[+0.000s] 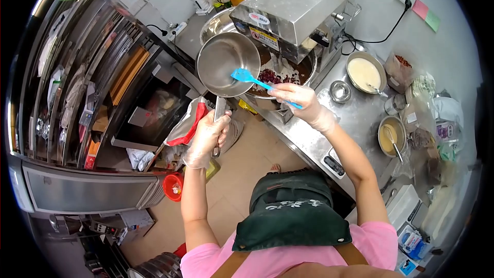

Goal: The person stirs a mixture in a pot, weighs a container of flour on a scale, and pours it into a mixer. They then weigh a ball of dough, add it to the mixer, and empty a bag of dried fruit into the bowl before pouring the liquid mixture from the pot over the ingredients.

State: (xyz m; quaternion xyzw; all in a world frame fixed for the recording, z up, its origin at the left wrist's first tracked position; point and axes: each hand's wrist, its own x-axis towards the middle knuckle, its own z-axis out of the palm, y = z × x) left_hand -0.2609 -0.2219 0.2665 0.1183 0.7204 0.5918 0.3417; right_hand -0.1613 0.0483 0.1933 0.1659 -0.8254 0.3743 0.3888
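Observation:
My left hand, in a clear glove, is wrapped round the handle of a metal saucepan, whose open inside faces me. In my right hand, also gloved, is a blue spatula with its head at the saucepan's inside, near the right edge. Behind and to the right of the saucepan, a large mixing bowl holds dark red pieces and white material. The bowl stands below the head of a steel mixer and is partly hidden by the saucepan and my right hand.
On the steel counter are a small metal bowl, a pan of cream-coloured liquid, a bowl of yellow mixture with a whisk, and bags. Racks stand left; a red bin is on the floor.

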